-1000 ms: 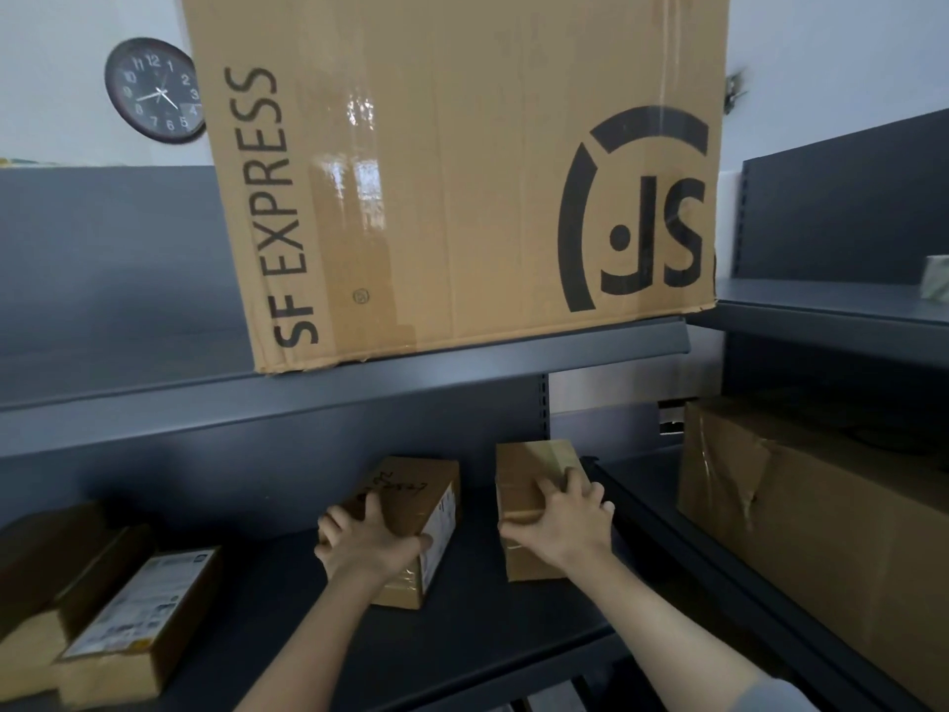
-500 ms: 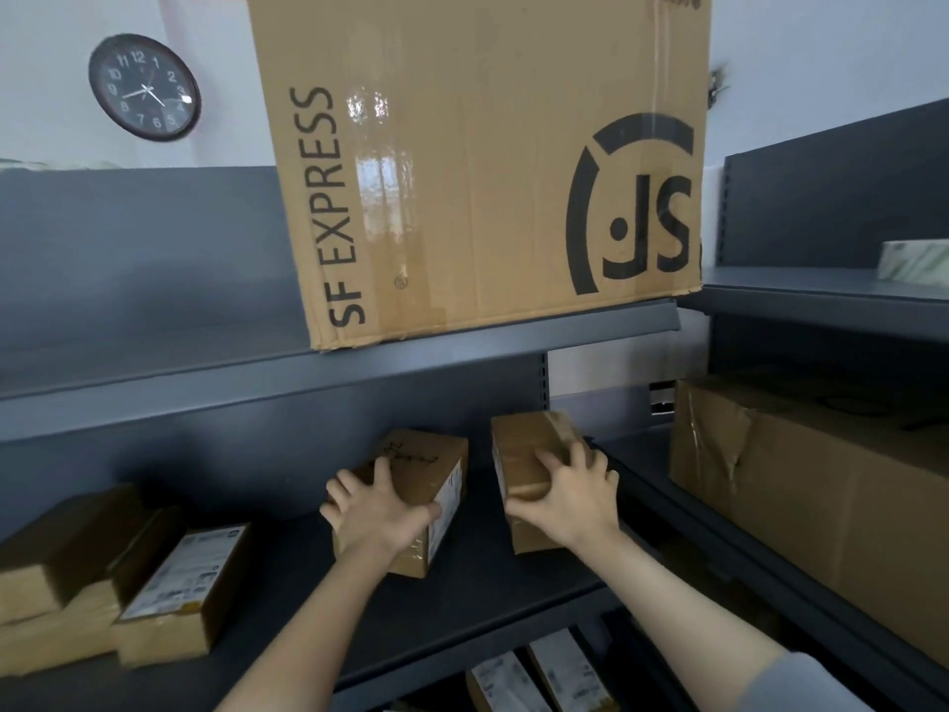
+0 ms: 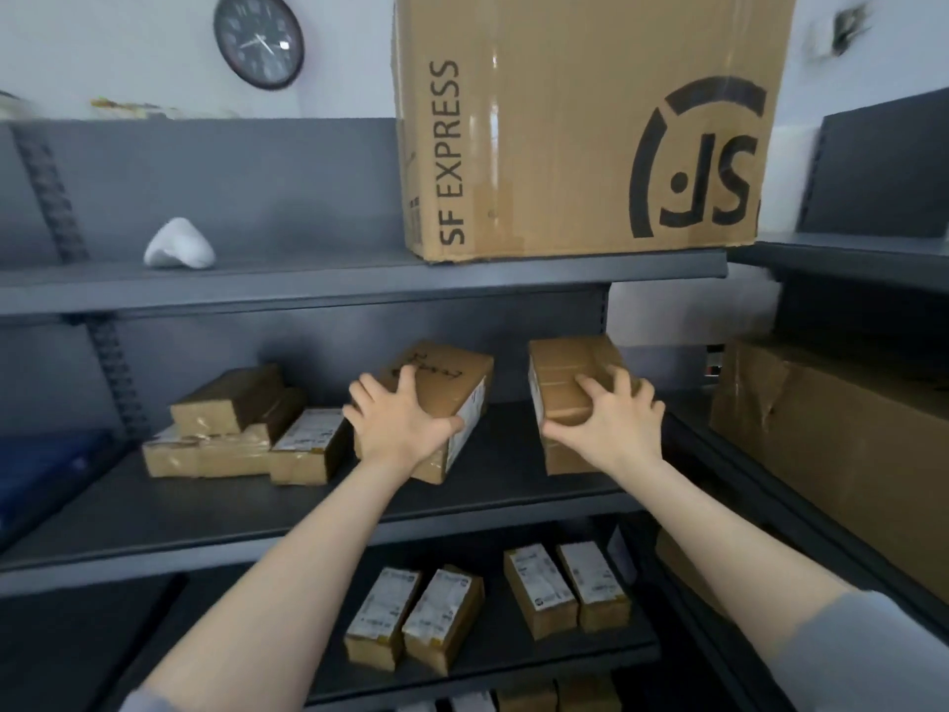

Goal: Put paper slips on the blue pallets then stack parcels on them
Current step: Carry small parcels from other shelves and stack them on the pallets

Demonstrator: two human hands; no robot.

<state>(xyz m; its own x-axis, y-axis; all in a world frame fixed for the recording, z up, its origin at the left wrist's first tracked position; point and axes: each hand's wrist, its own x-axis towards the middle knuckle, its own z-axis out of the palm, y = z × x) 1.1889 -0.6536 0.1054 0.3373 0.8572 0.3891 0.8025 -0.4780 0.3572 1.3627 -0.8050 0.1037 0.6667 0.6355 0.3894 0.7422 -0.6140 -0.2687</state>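
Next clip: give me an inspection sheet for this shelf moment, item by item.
Surface: dark grey middle shelf, carrying parcels.
Job's things: left parcel and right parcel side by side, apart; paper slips nothing seen.
Clutter: stacked small parcels at left; labelled parcels on the shelf below; white lump on the upper shelf.
Hands: left hand grips left parcel; right hand grips right parcel.
Cables: nothing seen.
Surroundings: SF Express box on the upper shelf, wall clock, large crumpled carton at right.
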